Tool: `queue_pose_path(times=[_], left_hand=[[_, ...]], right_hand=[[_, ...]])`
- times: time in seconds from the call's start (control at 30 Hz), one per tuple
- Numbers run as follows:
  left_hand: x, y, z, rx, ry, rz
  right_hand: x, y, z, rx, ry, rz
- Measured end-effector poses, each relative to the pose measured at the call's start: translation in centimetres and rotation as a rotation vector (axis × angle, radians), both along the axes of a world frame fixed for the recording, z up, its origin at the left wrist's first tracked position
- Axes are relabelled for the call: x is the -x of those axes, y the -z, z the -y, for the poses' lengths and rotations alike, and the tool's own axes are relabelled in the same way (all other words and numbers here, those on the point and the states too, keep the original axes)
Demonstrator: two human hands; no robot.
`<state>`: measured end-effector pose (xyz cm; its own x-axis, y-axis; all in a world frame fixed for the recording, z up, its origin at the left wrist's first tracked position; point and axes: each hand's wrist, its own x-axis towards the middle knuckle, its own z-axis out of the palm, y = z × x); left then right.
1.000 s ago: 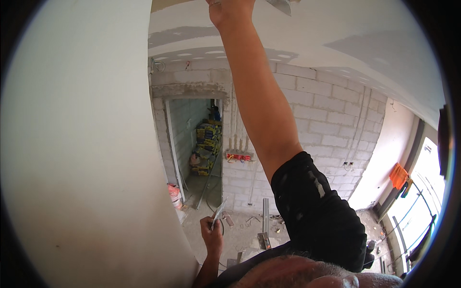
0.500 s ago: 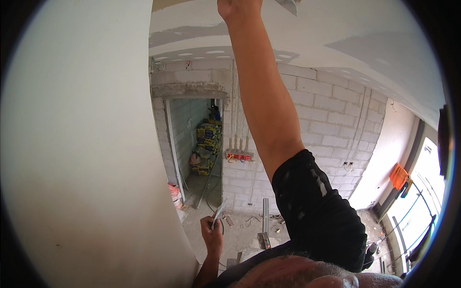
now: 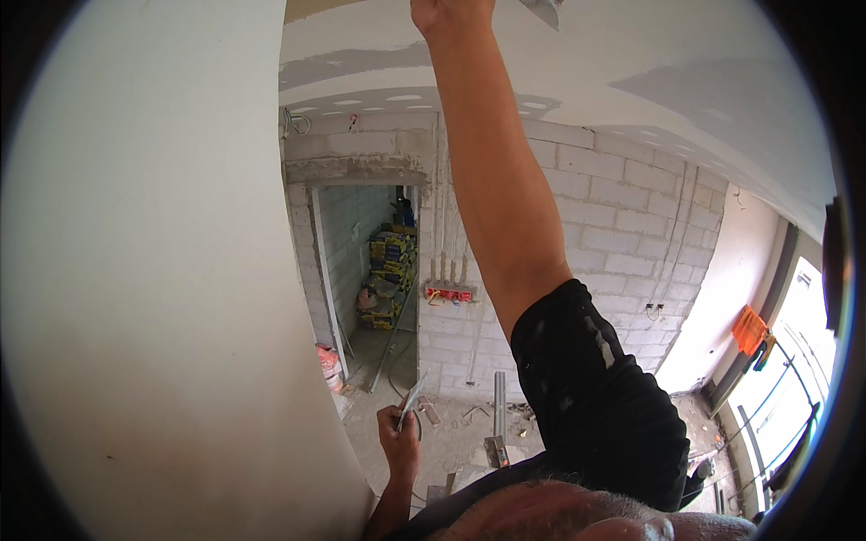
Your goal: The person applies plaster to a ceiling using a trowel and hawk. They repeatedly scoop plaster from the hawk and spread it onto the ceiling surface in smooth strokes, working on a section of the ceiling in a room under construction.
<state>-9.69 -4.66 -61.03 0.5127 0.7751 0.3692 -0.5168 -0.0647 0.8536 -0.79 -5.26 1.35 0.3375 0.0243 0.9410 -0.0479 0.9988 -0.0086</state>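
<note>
My right arm is raised to the ceiling (image 3: 667, 45), and my right hand (image 3: 451, 13) is cut off by the top edge, its visible part curled closed. Just to its right, a corner of a metal putty knife blade (image 3: 543, 11) shows against the ceiling; where the hand meets its handle is out of view. Lower down, beside the smooth pale wall (image 3: 171, 270), my left hand (image 3: 397, 435) is closed around a thin, flat metal putty blade (image 3: 413, 402), seen nearly edge-on and tilted upward. Grey filler patches (image 3: 352, 61) mark the ceiling.
Behind stands a block wall (image 3: 604, 203) with a doorway and a red electrical box (image 3: 449, 294). Stacked yellow-and-dark bags (image 3: 390, 261) fill the room beyond. Below, a metal profile (image 3: 499, 406) and debris lie on the floor. Orange cloth (image 3: 749, 330) hangs by the bright opening at right.
My right hand and the blade beside it have shifted very slightly to the right along the ceiling. My left hand keeps its place and hold.
</note>
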Motion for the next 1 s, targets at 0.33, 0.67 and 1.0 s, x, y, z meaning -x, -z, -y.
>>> queue_pose_path(times=[0.33, 0.67, 1.0], left_hand=[[-0.1, 0.0, 0.1, -0.017, -0.002, 0.008], [0.2, 0.0, 0.1, -0.036, -0.013, 0.018], [-0.2, 0.2, 0.2, -0.039, -0.026, -0.01]], right_hand=[[-0.2, 0.0, 0.4, -0.007, 0.015, 0.02], [1.3, 0.5, 0.9, 0.001, -0.017, -0.047], [1.3, 0.1, -0.1, 0.046, -0.047, -0.1]])
